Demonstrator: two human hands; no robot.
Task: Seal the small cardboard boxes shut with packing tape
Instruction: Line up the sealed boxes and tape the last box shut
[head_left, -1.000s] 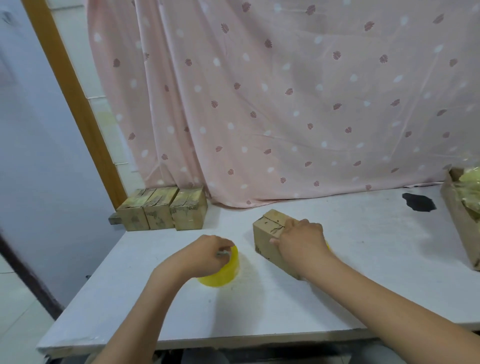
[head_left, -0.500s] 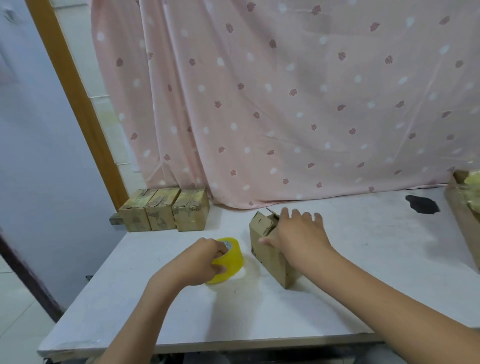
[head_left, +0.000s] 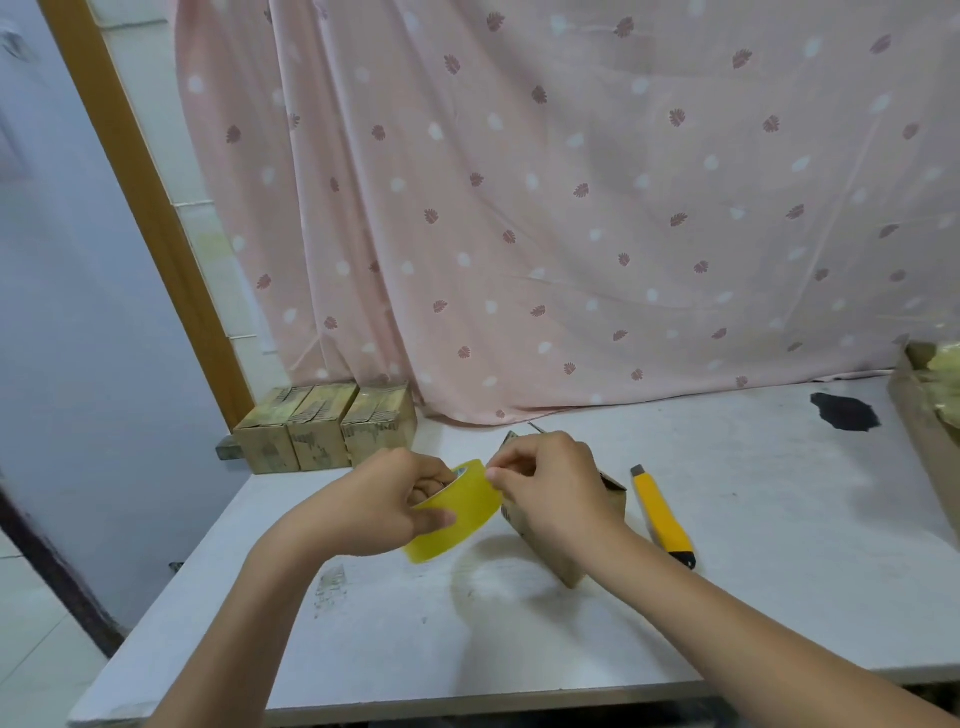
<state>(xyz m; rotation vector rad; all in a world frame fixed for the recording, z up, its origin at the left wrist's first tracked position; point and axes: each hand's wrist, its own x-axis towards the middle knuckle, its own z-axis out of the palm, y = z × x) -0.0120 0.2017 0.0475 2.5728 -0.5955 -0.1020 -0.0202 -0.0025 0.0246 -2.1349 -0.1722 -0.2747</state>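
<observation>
Gripping tape roll (head_left: 457, 512), left hand (head_left: 374, 501)

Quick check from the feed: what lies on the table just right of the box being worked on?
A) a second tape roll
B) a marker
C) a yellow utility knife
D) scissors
C: a yellow utility knife lies on the table right of the box, apart from both hands.

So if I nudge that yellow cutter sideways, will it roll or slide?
The cutter will probably slide, not roll: its body looks flat and lies lengthwise on the table. It looks slim and plastic, so likely light and easily spun by an off-centre push. Nothing touches it; the box sits beside it, apart.
</observation>
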